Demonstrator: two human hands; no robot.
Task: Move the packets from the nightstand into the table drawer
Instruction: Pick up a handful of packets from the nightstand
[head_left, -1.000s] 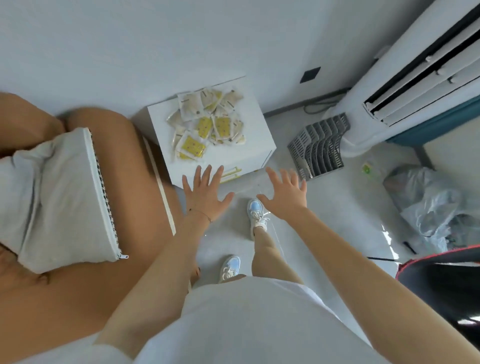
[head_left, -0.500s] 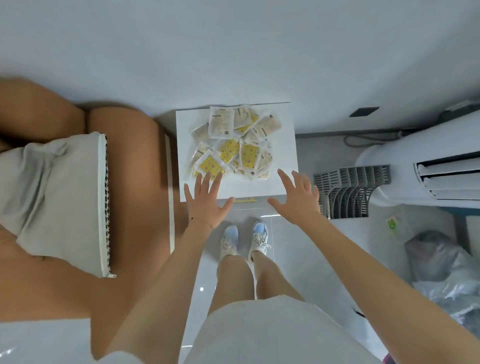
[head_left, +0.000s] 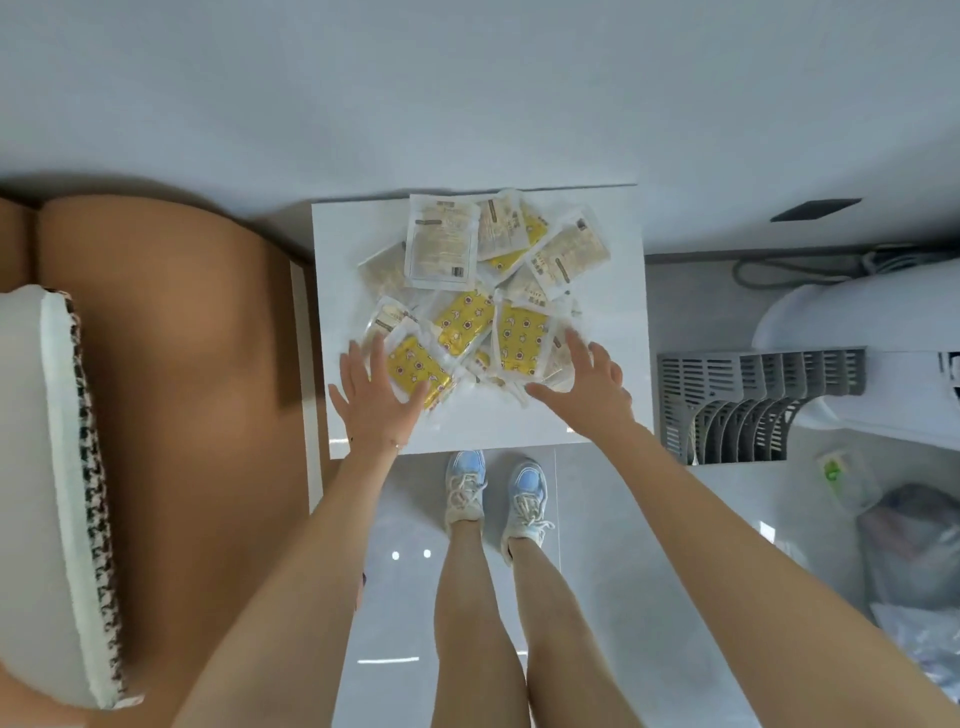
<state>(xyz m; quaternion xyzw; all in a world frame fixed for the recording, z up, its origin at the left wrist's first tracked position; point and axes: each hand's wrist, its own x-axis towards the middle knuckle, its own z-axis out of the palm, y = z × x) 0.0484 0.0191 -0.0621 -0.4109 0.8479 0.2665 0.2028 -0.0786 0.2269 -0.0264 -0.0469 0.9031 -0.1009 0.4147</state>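
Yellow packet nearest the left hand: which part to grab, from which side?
Likely its near corner. The yellow packet lies flat and slanted on the nightstand, that corner pointing at the front edge, while its far end runs into overlapping packets. Come from the front with the left hand, open at its left edge, and pinch the corner.

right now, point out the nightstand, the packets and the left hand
nightstand (head_left: 621, 291), head view, bare right side of its white top
packets (head_left: 470, 319), head view, yellow packet in the middle of the pile
left hand (head_left: 376, 410), head view, back of the hand
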